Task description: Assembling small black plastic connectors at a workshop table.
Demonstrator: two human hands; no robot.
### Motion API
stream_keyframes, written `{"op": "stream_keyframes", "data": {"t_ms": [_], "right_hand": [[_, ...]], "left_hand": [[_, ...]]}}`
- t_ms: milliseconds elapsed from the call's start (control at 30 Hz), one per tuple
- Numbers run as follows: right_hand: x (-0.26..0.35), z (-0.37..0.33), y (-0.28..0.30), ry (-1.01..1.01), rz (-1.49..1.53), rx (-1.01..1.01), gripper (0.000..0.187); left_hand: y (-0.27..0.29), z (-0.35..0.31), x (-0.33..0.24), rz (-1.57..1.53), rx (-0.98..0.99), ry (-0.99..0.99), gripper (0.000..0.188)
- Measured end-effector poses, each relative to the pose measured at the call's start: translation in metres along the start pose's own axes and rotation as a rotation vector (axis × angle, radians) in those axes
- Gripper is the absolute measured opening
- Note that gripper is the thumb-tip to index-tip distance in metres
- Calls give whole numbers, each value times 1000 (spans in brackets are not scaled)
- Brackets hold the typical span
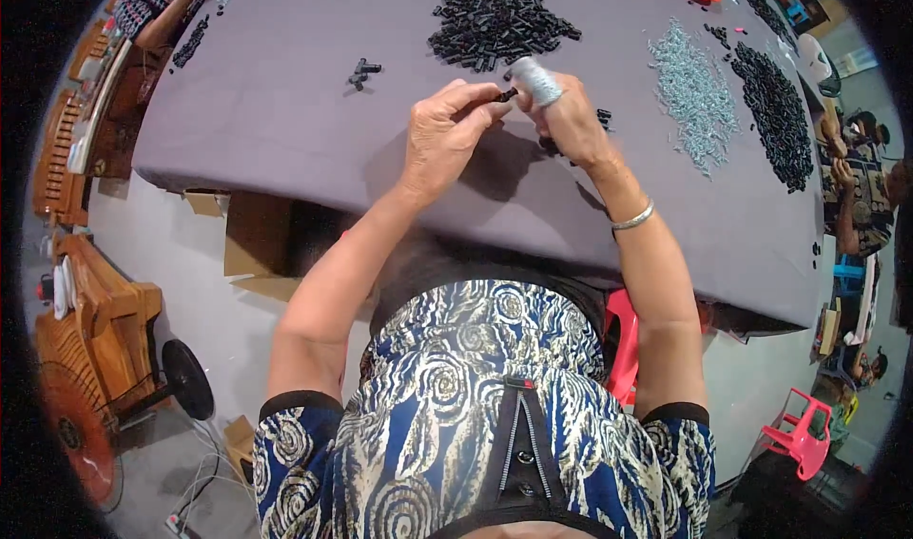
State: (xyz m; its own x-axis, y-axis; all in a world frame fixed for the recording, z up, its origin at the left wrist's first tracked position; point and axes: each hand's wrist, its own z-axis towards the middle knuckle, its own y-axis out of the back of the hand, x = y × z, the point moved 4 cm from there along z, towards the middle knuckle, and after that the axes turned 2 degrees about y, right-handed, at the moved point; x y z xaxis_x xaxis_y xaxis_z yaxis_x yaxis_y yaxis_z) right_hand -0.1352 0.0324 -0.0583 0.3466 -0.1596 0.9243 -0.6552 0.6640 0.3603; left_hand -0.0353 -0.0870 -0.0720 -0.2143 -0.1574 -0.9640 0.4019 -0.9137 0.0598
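The left hand (442, 132) pinches a small, black, tubular, plastic-looking piece (509, 94), nearer than the heap of short black tubes (496, 26); I'd steady it. The right hand (571, 123), just right: grip unclear.

Flr (193, 301): grey, lower L of grip. Wood furn. (119, 316), fan (72, 434): farther L. Pink chair (808, 436): far lower R.

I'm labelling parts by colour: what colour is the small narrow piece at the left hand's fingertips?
The small narrow piece is black, shown in the head view.
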Motion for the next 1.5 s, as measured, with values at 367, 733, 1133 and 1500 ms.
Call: {"op": "stream_keyframes", "data": {"t_ms": [367,733,1133,1500], "right_hand": [[-8,-14,-20,-336,824,301,36],[5,-19,-35,-207,1078,373,31],[7,-7,-19,-222,850,213,50],[-3,4,-2,145,-8,-75,21]], "left_hand": [[-3,-4,-14,-71,-15,-119,23],[-12,-7,-14,-305,44,-118,21],[38,28,-8,19,-96,-21,17],[109,35,8,874,-320,-71,15]]}}
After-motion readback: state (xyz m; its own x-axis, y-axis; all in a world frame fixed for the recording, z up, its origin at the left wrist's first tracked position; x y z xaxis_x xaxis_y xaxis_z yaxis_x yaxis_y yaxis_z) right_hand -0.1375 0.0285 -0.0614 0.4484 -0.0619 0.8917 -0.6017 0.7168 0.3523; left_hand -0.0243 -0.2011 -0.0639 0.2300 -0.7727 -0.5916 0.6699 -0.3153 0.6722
